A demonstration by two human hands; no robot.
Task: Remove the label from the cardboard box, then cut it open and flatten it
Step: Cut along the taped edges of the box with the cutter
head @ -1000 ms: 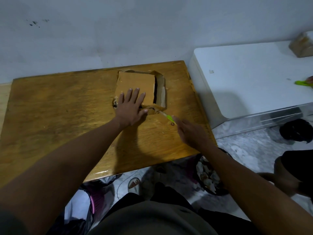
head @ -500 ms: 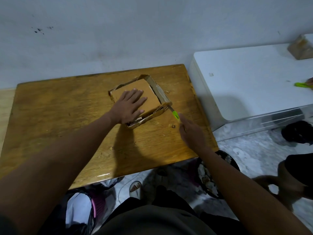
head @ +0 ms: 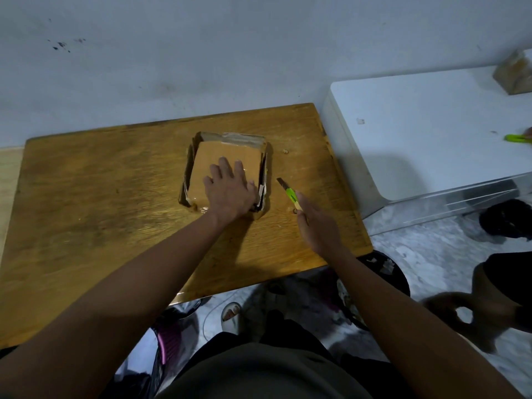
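The cardboard box (head: 227, 156) lies low on the wooden table (head: 86, 197), towards its far middle; the left hand (head: 230, 191) presses flat on the box's near right part, fingers spread and straight; the right hand (head: 316, 226) sits just right of the box, apart from it, gripping a green utility knife (head: 290, 192) whose blade points up-left toward the box.

cardboard box (head: 227, 156) on table (head: 86, 197), knife (head: 289, 192) right of it
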